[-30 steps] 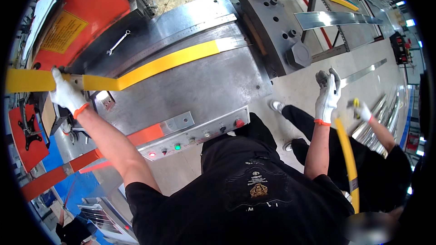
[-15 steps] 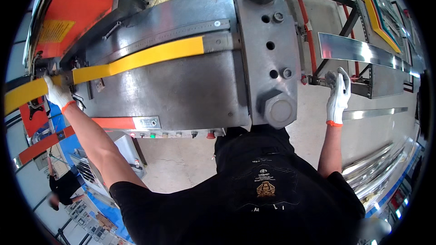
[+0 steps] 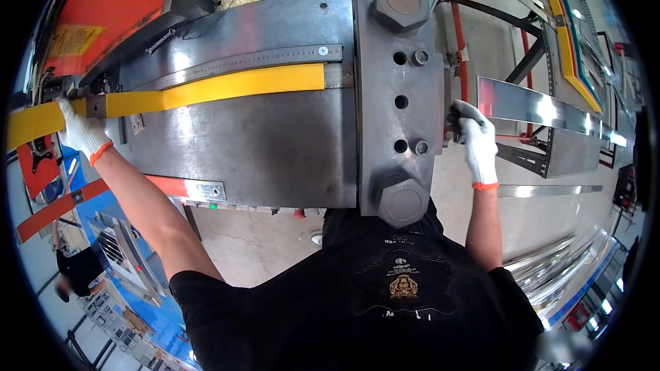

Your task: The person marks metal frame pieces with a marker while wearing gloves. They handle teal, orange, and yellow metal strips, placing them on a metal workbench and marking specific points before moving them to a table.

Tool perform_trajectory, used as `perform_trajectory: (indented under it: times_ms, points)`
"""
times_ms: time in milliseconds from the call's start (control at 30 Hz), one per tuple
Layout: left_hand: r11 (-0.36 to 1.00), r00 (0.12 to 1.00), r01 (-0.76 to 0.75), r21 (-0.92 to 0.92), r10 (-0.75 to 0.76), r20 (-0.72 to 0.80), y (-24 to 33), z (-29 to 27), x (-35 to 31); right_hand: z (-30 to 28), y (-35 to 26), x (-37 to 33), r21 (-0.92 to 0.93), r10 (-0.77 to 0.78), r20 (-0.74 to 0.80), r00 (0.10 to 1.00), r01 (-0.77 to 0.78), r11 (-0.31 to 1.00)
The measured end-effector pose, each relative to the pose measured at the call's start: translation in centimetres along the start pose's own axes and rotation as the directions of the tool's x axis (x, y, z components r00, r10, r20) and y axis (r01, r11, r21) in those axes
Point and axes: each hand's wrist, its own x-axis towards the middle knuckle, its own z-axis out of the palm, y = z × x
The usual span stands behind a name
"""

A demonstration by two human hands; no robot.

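Observation:
A long flat strip, mostly yellow with a bare grey section near the hand, lies across the steel machine bed. My left hand, in a white glove with an orange cuff, is closed on it near its left part. Bare grey metal continues past its yellow right end to the thick steel block with large hex bolts. My right hand, gloved the same, is beside the block's right side. Its dark-tipped fingers are bent but apart, and nothing shows in them.
A steel ruler lies along the bed behind the strip. An orange strip sits at the bed's near edge, above a row of buttons. At right, a shiny metal bar rests by a rack. Another person is at far left.
The yellow strip has slid right, its end closer to the block. My left hand still grips it. My right hand has moved left, near the block's side. The view has shifted slightly.

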Motion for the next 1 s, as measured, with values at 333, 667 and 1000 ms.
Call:
perform_trajectory:
  times_ms: [333, 667, 1000]
  points:
    - [0.993, 0.986, 0.078, -0.088, -0.064, 0.152, 0.8, 0.2, -1.7, 5.7, 0.5, 5.3, 0.504, 0.272, 0.001, 0.962, -0.235, 0.831]
    - [0.995, 0.996, -0.085, 0.043, 0.087, -0.037, 0.2, -1.1, -0.5, 2.9, 4.1, 4.9, 0.029, 0.084, 0.166, 0.982, -0.090, 0.996]
    - [0.996, 0.995, -0.032, 0.078, 0.024, 0.097, -0.6, -5.4, 4.0, 2.9, 7.4, 3.5, -0.234, 0.201, -0.177, 0.963, -0.240, 0.942]
